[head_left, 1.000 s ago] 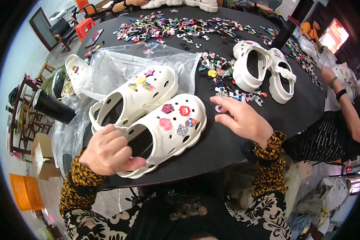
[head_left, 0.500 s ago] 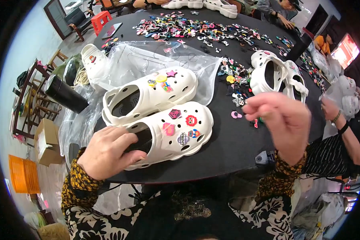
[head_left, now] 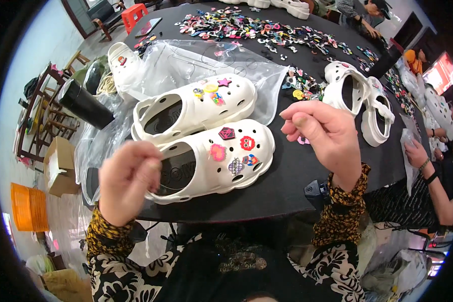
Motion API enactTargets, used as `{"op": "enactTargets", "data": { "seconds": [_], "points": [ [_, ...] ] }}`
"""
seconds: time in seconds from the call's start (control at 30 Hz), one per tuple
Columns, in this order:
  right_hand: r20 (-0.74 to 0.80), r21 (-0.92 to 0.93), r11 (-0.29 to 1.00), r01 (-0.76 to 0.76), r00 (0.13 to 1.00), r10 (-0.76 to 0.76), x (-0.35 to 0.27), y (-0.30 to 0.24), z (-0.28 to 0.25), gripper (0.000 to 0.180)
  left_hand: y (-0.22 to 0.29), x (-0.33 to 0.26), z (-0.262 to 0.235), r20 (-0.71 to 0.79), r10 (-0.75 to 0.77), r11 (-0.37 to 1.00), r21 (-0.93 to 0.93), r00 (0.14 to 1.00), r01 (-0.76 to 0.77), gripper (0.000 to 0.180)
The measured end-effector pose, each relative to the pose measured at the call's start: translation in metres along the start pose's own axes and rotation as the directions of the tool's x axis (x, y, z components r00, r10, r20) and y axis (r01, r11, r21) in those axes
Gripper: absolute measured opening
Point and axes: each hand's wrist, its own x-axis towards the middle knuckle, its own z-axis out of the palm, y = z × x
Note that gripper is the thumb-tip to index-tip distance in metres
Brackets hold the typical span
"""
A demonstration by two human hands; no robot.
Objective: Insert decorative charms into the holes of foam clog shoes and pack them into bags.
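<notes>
Two white clogs lie side by side on the black table. The nearer clog (head_left: 214, 178) carries several charms, among them a red one, a pink one and a dark red one. On the farther clog (head_left: 186, 113) are a purple star and yellow charms. My left hand (head_left: 126, 183) is just above the nearer clog's heel, fingers curled toward the thumb and slightly blurred; whatever they may hold is hidden. My right hand (head_left: 327, 133) hovers right of the clogs, thumb and fingertips pinched together; anything between them is too small to make out.
Loose charms (head_left: 236, 25) are heaped across the far side. Clear plastic bags (head_left: 226, 60) lie behind the clogs, with a black cylinder (head_left: 85, 105) at left. Another pair of white clogs (head_left: 355, 93) is at right. A co-worker's hand (head_left: 417, 153) holds clear plastic there.
My left hand has come off the nearer clog's opening and lifted toward me, its fingers curling. My right hand has moved left, still pinched.
</notes>
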Motion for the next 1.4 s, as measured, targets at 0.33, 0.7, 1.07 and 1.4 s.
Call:
{"op": "enactTargets", "data": {
  "seconds": [0.33,0.7,1.07,1.4],
  "points": [
    [0.084,0.081,0.992,-0.097,0.992,0.090,0.014,0.043,0.021,0.018,-0.054,-0.001,-0.059,-0.500,-0.036,0.988,-0.149,0.865,-0.044,0.015],
    [0.071,0.341,0.918,-0.203,0.979,0.190,0.019,0.076,0.027,0.022,-0.111,-0.013,-0.086,-0.579,-0.078,0.985,0.081,0.811,0.153,0.011],
    [0.058,0.406,0.878,-0.254,0.966,0.253,0.014,0.090,0.024,0.023,-0.058,0.019,-0.038,-0.265,0.204,0.777,0.630,0.942,0.009,0.034],
    [0.065,0.398,0.873,-0.281,0.958,0.278,0.013,0.093,0.024,0.023,-0.012,0.043,0.014,0.192,0.428,0.576,0.695,0.883,-0.431,0.059]
  ]
}}
